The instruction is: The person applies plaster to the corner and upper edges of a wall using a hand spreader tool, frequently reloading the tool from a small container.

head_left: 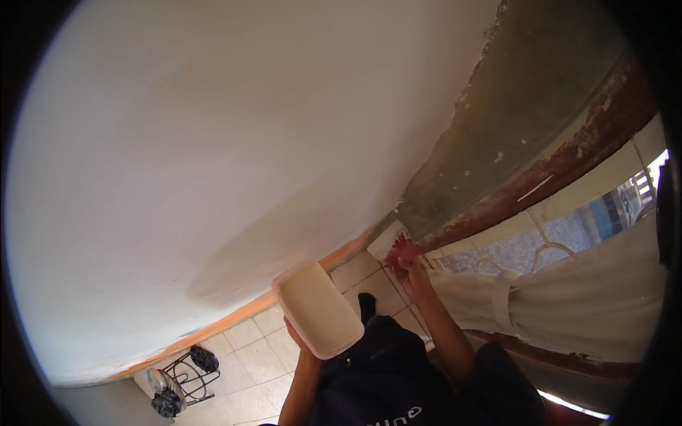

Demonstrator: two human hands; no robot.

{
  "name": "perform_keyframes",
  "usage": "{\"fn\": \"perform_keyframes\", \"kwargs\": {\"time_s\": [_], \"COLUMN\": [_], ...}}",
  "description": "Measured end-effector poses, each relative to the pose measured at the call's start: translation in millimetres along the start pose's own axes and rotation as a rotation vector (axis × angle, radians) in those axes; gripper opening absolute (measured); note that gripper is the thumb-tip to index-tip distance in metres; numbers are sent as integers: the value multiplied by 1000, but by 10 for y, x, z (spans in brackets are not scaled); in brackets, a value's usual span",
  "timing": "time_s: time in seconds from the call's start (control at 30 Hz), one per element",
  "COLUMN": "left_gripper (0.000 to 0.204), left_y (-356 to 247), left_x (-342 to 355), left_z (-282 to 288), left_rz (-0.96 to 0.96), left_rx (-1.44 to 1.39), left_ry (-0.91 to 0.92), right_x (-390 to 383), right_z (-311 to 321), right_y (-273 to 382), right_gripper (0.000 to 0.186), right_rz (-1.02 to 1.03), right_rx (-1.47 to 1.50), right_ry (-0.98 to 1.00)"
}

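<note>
My left hand (297, 335) is closed on the left side of a pale rectangular tray (320, 309), holding it in front of my body. Its inside looks off-white; I cannot make out how much material lies in it. Ahead and to the right, my right hand (411, 272) grips a wide putty knife (399, 250) with red on it and a broad whitish blade. The blade is close to the lower part of the wall by the corner; whether it touches is unclear. Smooth whitish plaster (249, 142) covers the wall, ending at a ragged edge beside a bare grey strip (462, 167).
A red-brown worn frame (526, 188) borders a window on the right, with a tied cream curtain (568, 284). Along the wall's foot runs an orange band (227, 323) above a tiled floor (249, 358). A black metal stand (192, 380) with dark bags stands lower left.
</note>
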State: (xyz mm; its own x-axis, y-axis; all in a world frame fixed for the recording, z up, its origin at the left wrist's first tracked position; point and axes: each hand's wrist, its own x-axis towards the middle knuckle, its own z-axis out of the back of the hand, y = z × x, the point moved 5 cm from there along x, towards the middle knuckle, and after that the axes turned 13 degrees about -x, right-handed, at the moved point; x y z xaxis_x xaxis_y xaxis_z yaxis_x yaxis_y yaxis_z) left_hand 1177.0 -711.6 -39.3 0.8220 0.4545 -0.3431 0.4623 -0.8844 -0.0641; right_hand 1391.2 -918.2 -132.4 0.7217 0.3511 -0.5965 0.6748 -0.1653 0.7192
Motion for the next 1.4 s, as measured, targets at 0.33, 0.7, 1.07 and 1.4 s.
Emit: {"fn": "perform_keyframes", "kwargs": {"time_s": [0.33, 0.7, 1.07, 1.4], "left_gripper": [50, 48, 46, 44], "left_y": [-259, -358, -424, -509], "left_x": [-170, -233, -255, -339], "left_z": [46, 100, 130, 161], "left_rz": [-187, -248, -277, -329], "left_rx": [77, 94, 85, 84], "left_ry": [-42, -53, -48, -51], "right_x": [870, 953, 225, 63], "right_z": [128, -474, -947, -44], "right_y": [-161, 456, 1378, 285], "right_gripper": [16, 8, 8, 13], "right_rz": [-122, 121, 287, 282], "right_rx": [-51, 6, -205, -399], "right_ry": [-171, -229, -302, -475]}}
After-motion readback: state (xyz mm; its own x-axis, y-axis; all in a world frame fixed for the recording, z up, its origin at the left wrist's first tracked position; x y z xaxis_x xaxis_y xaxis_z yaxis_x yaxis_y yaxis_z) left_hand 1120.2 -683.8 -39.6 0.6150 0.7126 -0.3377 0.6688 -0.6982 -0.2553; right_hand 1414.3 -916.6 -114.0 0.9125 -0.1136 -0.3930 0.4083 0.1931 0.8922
